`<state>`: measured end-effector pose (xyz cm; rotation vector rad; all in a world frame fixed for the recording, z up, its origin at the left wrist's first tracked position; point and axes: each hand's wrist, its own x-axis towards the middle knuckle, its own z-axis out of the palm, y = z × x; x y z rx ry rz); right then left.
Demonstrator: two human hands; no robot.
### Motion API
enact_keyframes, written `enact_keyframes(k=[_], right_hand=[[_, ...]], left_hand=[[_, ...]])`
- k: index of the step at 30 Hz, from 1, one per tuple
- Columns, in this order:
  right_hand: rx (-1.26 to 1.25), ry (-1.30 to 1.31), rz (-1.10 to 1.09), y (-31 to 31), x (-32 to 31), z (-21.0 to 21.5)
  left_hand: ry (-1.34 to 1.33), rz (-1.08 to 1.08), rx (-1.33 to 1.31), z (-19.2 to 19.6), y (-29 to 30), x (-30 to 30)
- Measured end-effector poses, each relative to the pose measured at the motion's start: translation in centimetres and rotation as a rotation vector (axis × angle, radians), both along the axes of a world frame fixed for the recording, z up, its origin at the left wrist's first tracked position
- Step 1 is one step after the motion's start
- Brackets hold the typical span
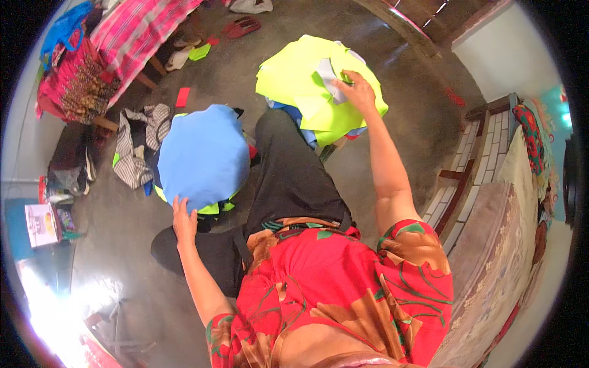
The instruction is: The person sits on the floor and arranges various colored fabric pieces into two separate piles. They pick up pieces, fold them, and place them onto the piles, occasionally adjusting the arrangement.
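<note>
A round heap topped with smooth blue fabric (204,153) sits on the floor in front of me at left, with bits of neon yellow and black cloth poking out beneath it. Against its near edge rests my left hand (185,219), fingers extended and slightly apart. Further off to the right lies a second heap, covered by neon yellow fabric (288,76) with blue and red cloth under it. On top of that heap is a small light grey fabric piece (325,72). My right hand (358,92) has its thumb and curled fingers at this piece, seemingly gripping it.
Checked cloth (130,159) lies crumpled left of the blue heap, near a red scrap (183,97). A bench with a pink striped cloth (138,34) stands at the far left. A bed (485,239) is on my right. My black-clad leg (294,178) extends between the heaps.
</note>
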<state>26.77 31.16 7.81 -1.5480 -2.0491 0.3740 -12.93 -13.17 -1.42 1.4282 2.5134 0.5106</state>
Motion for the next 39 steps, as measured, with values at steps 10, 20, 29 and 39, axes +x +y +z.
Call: enact_keyframes(k=[10,20,29,39], right_hand=[[0.087,-0.077,-0.028,0.1,-0.6,-0.8],[0.135,-0.067,-0.14,1.0,-0.8,-1.7],[0.247,0.36,-0.087,0.2,-2.6,3.4],[-0.993,1.126,0.749,-10.2,-13.6,2.0]], left_hand=[[-0.036,0.047,-0.036,0.6,0.3,0.4],[-0.062,0.075,-0.076,1.1,0.6,0.5],[-0.115,0.132,0.003,1.0,0.7,0.4],[-0.027,0.135,0.257,1.0,1.0,0.5]])
